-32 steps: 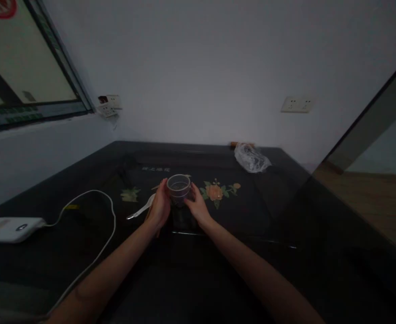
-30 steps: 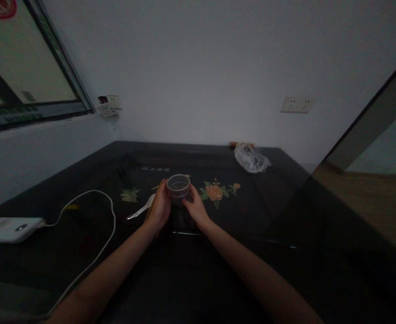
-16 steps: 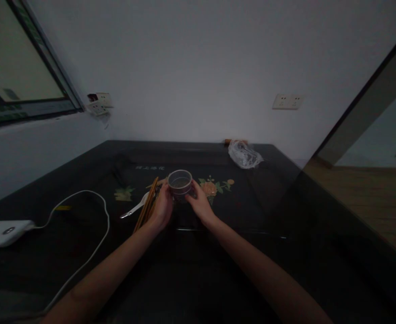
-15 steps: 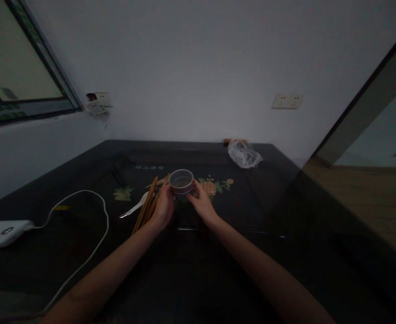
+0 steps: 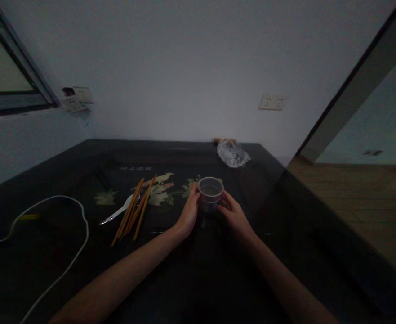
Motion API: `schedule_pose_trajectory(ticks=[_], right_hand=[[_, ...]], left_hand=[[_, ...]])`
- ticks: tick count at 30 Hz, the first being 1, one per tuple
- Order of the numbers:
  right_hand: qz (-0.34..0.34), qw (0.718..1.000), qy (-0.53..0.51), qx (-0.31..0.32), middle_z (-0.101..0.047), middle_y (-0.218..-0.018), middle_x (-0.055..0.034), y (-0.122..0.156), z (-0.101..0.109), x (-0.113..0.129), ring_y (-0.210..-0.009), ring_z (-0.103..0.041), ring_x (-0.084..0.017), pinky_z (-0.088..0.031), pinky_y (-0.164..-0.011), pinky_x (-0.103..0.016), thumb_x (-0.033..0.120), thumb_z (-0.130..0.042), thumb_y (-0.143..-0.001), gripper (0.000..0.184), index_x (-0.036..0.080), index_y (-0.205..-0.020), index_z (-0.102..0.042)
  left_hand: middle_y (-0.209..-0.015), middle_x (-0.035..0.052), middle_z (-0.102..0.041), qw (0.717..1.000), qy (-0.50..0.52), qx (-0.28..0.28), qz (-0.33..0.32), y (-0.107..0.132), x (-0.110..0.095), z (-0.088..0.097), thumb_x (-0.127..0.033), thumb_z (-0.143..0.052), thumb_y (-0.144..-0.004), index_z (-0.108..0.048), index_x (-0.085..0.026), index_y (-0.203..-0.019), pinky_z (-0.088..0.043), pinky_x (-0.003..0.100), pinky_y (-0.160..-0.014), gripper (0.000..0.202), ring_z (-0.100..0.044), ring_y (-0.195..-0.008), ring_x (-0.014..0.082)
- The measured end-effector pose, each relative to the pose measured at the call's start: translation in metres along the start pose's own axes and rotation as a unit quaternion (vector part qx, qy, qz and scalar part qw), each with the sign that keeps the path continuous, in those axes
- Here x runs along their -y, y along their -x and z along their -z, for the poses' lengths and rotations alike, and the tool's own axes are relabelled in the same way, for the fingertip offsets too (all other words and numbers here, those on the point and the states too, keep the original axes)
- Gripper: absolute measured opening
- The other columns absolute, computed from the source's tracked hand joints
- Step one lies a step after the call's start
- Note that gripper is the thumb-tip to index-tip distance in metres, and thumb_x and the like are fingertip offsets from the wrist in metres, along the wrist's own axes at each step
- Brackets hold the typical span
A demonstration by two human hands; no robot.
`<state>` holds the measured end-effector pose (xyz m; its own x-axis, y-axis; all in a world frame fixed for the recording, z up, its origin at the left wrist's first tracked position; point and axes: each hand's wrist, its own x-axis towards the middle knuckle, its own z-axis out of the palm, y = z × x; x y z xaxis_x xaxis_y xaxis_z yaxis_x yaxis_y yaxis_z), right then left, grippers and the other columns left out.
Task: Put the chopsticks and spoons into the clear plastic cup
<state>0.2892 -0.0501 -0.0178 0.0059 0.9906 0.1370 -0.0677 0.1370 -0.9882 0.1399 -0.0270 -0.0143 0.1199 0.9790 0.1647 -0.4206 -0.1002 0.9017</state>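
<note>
A clear round plastic tub (image 5: pixel 210 203) with a pale rim is upright between my two hands over the dark table. Against its left side press the fingers of my left hand (image 5: pixel 189 211). My right hand (image 5: pixel 234 213) grips it from the right, thumb toward the front. Whether its base touches the table I cannot tell. To the left of my left hand lie several wooden chopsticks (image 5: pixel 141 211) in a loose bunch, and a white spoon (image 5: pixel 122 210) is partly under them.
A crumpled clear plastic bag (image 5: pixel 232 155) sits at the table's back edge, by a brown roll-like object (image 5: pixel 217 140). On the left a white cable (image 5: pixel 86 222) curves across the black table (image 5: pixel 184 288). Wall sockets (image 5: pixel 272 102) are on the wall behind.
Both hands have moved right with the tub, away from the chopsticks, which now show more fully. The camera view has turned slightly right.
</note>
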Motion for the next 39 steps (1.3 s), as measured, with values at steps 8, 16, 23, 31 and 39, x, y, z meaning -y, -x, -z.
schedule_pose_trajectory(ticks=[8,16,23,31,39], right_hand=[[-0.008,1.0,0.02,0.011,-0.051,-0.14,-0.0103,0.0,0.013,-0.007,-0.126,-0.05,-0.028,-0.036,-0.107,-0.048,0.025,-0.069,-0.069,0.064,0.024,-0.131,-0.053],[0.0,0.998,0.054,0.022,-0.047,-0.142,-0.0151,0.001,0.007,-0.012,-0.127,-0.048,-0.028,-0.037,-0.106,-0.047,0.029,-0.067,-0.071,0.07,0.022,-0.137,-0.042],[-0.057,0.923,0.378,0.052,-0.061,-0.123,-0.0167,0.016,0.038,0.03,-0.105,-0.062,-0.028,-0.046,-0.091,-0.045,0.027,-0.059,-0.078,0.044,0.017,-0.121,-0.057],[-0.106,0.912,0.198,0.343,-0.069,-0.099,-0.0065,0.047,-0.04,0.057,-0.089,-0.064,-0.02,-0.049,-0.077,-0.033,0.032,-0.057,-0.086,0.024,0.02,-0.103,-0.067],[-0.28,0.931,-0.099,0.213,-0.062,-0.114,-0.0093,-0.004,-0.17,0.006,-0.108,-0.058,-0.021,-0.045,-0.092,-0.036,0.016,-0.069,-0.071,0.036,0.018,-0.107,-0.062]], left_hand=[[-0.14,0.0042,-0.052,0.999,-0.04,0.01,0.024,0.001,0.001,0.006,-0.02,-0.042,-0.089,-0.057,-0.021,-0.124,-0.029,0.038,-0.113,0.038,-0.041,-0.134,0.0218],[-0.143,0.0082,-0.048,0.996,-0.08,0.014,0.041,0.003,0.002,0.006,-0.018,-0.048,-0.084,-0.048,-0.019,-0.131,-0.025,0.039,-0.115,0.047,-0.039,-0.135,0.022],[-0.143,0.0106,-0.045,0.988,-0.151,0.004,0.017,0.0,-0.029,0.037,-0.014,-0.057,-0.075,-0.044,-0.021,-0.132,-0.026,0.043,-0.114,0.059,-0.037,-0.136,0.0238],[-0.135,0.0112,-0.052,0.686,-0.726,-0.044,-0.023,0.005,-0.119,0.178,-0.034,-0.043,-0.087,-0.049,-0.016,-0.129,-0.034,0.039,-0.109,0.046,-0.046,-0.127,0.0253],[-0.109,0.0212,-0.066,0.61,-0.778,-0.065,0.137,0.02,-0.119,0.242,-0.041,-0.044,-0.087,-0.063,-0.007,-0.107,-0.047,0.038,-0.088,0.043,-0.063,-0.104,0.0321]])
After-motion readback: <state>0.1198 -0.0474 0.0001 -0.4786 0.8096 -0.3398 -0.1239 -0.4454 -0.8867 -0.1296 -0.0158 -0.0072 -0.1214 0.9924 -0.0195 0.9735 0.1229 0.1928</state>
